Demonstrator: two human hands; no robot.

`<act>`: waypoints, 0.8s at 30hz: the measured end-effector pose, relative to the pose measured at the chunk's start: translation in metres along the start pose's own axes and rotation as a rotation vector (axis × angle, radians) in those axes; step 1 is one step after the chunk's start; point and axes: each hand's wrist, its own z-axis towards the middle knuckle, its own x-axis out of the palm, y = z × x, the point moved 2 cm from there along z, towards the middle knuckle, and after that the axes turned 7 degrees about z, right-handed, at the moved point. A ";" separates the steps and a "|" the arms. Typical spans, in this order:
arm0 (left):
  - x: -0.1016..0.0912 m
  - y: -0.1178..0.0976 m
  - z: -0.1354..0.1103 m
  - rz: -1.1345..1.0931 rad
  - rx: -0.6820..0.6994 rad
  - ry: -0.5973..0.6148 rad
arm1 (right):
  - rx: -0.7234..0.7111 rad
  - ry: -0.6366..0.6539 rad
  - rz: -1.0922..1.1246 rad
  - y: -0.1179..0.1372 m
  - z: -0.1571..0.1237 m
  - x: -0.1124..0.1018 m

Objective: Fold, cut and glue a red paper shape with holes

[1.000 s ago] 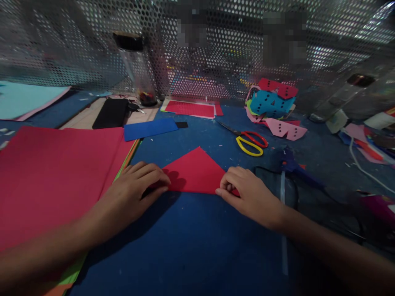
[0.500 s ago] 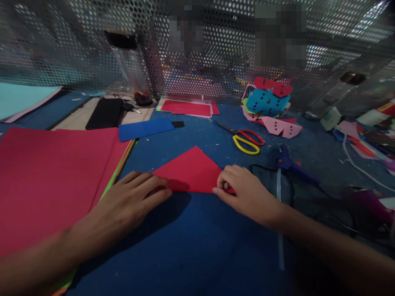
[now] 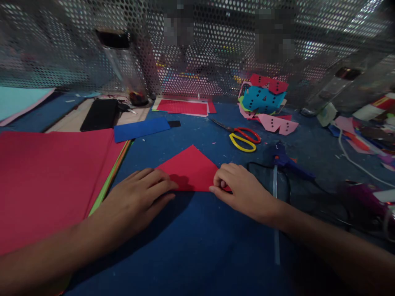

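A sheet of red paper (image 3: 191, 168), folded into a triangle, lies on the blue table with its peak pointing away from me and its long edge towards me. My left hand (image 3: 145, 193) rests over its left corner, fingers stretched out flat along the bottom edge, thumb just below that edge. At the right corner, the curled fingers and thumb of my right hand (image 3: 239, 189) pinch the paper. Both side corners are hidden under my hands.
Large red sheets (image 3: 52, 176) are stacked at left, beside a blue strip (image 3: 142, 128) and a black phone (image 3: 99, 115). Scissors (image 3: 243, 139) lie beyond the triangle. A blue glue gun (image 3: 288, 160) with a cord is at right. Pink and blue paper cutouts (image 3: 263, 99) stand behind.
My left hand has slid a little to the right along the bottom edge, its thumb now lower and apart from the fingers. My right hand keeps its pinch. The whole view has shifted slightly.
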 end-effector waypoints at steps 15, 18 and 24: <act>0.012 -0.006 0.050 -0.164 -0.107 0.051 | -0.031 -0.055 -0.111 -0.012 0.004 -0.013; 0.016 -0.006 0.057 -0.205 -0.111 0.026 | 0.001 -0.071 -0.097 -0.014 0.004 -0.012; 0.019 -0.011 0.058 -0.169 -0.145 -0.021 | -0.024 -0.089 -0.052 -0.006 0.007 -0.002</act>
